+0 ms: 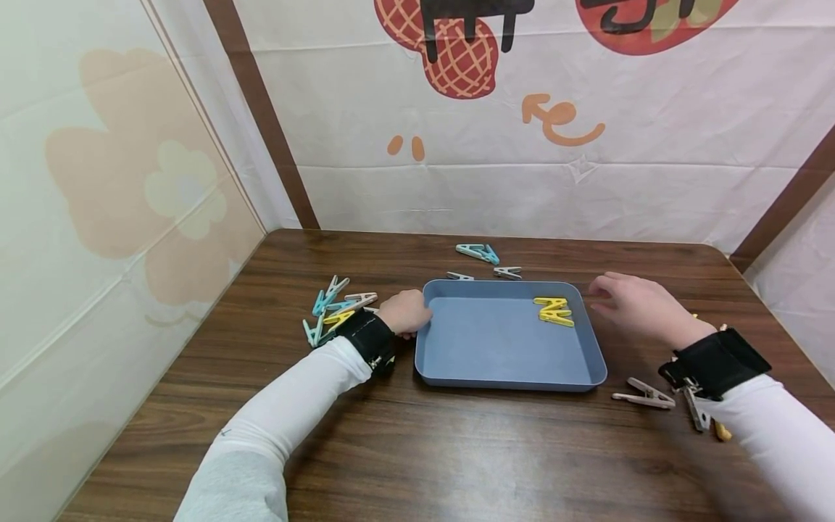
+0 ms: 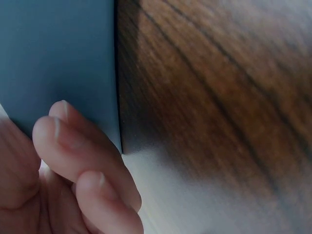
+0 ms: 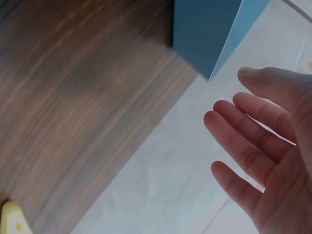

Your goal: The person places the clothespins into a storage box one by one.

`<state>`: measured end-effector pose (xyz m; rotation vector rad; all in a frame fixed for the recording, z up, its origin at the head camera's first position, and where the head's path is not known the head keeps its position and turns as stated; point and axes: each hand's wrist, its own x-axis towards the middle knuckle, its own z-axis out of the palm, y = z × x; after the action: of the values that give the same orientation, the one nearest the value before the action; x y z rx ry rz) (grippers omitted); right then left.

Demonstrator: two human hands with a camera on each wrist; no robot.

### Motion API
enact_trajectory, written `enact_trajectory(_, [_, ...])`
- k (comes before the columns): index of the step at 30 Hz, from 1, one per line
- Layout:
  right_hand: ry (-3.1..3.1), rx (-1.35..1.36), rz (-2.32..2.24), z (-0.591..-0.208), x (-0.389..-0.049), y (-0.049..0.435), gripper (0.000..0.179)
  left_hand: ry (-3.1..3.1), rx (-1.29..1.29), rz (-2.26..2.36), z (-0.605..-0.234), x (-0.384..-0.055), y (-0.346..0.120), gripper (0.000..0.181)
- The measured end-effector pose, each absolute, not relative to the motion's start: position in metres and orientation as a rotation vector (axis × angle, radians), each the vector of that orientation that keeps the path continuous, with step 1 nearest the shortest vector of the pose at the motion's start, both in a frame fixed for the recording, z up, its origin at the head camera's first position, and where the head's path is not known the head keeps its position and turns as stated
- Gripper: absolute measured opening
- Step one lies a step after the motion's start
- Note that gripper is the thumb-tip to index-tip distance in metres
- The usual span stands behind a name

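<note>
A shallow blue-grey tray (image 1: 509, 355) stands on the table, with yellow clothespins (image 1: 554, 312) inside near its right wall. My left hand (image 1: 406, 312) grips the tray's left edge; in the left wrist view its curled fingers (image 2: 73, 141) lie against the outer wall. Off the tray's right side, my right hand (image 1: 642, 308) is raised over the table with nothing in it. The right wrist view shows its fingers (image 3: 243, 141) spread and relaxed, apart from the tray corner (image 3: 204, 39).
Blue, yellow and pale clothespins (image 1: 333, 308) lie heaped beside the left wrist. Behind the tray are a blue clothespin (image 1: 478, 251) and grey ones (image 1: 507, 272). More clothespins (image 1: 646, 395) lie under the right forearm. A printed cloth (image 1: 457, 196) hangs behind the wooden table (image 1: 457, 449).
</note>
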<state>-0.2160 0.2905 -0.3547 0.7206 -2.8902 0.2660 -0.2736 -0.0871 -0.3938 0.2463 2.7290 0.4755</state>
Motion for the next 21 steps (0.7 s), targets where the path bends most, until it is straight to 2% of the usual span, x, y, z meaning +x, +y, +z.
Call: enact_trajectory(21, [-3.122, 0.446, 0.299, -0.351, -0.209, 0.375, 0.035, 2.737, 0.243, 0.478, -0.395, -0.273, -0.089, 0.034])
